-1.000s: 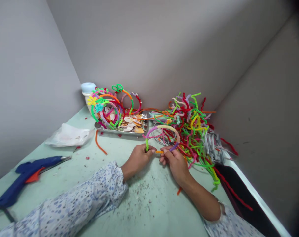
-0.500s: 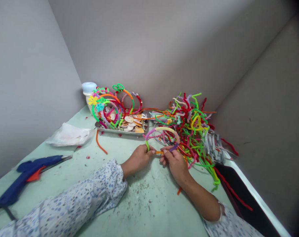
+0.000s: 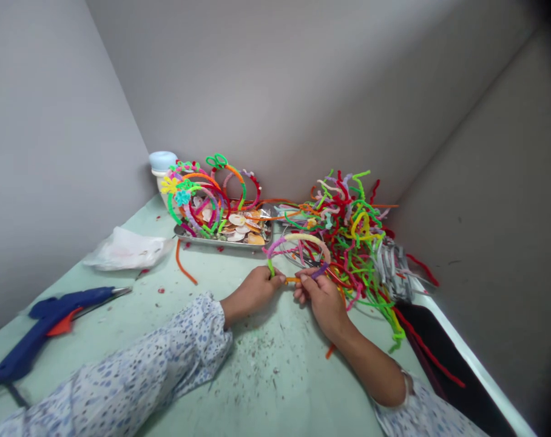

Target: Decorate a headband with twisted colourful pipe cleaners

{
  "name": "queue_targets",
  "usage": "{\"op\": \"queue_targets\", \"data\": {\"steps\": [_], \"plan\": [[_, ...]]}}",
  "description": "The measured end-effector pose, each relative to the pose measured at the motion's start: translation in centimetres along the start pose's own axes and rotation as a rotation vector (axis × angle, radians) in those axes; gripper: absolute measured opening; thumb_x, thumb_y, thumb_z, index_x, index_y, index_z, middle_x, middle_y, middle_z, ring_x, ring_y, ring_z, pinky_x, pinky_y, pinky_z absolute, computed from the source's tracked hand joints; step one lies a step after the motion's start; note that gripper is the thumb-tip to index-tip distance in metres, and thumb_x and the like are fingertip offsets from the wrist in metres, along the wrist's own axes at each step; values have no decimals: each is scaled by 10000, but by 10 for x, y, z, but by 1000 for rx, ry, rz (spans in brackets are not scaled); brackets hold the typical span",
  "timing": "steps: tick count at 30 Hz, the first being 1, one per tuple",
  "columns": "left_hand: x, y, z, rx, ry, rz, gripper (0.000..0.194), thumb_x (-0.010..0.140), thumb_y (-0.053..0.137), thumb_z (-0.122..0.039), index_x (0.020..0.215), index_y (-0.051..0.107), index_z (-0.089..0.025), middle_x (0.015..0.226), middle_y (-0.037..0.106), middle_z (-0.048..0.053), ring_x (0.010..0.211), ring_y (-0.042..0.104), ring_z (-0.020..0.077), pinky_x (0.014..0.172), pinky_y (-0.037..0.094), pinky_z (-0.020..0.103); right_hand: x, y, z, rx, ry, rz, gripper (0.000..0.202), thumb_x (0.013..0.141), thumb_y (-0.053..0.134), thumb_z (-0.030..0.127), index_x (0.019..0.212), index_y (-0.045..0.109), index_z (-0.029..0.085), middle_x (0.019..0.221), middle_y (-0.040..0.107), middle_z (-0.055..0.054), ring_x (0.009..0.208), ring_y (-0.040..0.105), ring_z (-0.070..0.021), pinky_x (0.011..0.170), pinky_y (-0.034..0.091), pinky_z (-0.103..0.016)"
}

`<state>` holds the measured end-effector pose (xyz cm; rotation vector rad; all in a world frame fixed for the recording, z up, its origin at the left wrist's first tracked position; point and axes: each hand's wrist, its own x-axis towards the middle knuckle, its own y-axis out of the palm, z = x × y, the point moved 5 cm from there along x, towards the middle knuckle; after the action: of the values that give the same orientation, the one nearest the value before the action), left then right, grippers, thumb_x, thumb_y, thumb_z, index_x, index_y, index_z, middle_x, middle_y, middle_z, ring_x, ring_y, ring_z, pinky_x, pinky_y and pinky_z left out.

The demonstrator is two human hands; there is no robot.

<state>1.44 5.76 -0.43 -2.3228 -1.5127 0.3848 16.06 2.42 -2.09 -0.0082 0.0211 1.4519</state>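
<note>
Scarcely anything has shifted since half a second ago: left hand (image 3: 256, 290) and right hand (image 3: 327, 300) keep their fingers pinching a multicoloured fuzzy hoop (image 3: 301, 237), in front and to the right of a long silver metal tray (image 3: 232, 244). Beneath that tray spreads a pale green desk (image 3: 303, 394), strewn with dark specks (image 3: 275, 371) in front of it. Plain grey walls (image 3: 275, 91) rise behind and either side of the tray. Forward and left of it lies a dark blue glue gun (image 3: 27, 342); right of it, a tangled heap of bright fuzzy stems (image 3: 348, 252).
</note>
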Motion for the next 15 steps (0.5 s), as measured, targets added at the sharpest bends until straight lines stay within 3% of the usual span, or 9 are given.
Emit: {"op": "queue_targets", "data": {"steps": [10,15], "plan": [[-2,1,-5,-157,-15,50,236,764,494,-322,622,541,-139,519,429,-28,512,374,106,527,287,249,2,1,-1,57,16,30,250,800,555,377,886,562,143,591,605,4,470,519,-105,463,423,-232],[-6,2,-6,-184,-14,116,129,710,562,-256,736,583,-131,575,490,-18,514,402,100,509,290,234,3,0,-2,121,48,24,290,773,595,420,855,579,142,584,604,0,467,535,-112,441,411,-228]]}}
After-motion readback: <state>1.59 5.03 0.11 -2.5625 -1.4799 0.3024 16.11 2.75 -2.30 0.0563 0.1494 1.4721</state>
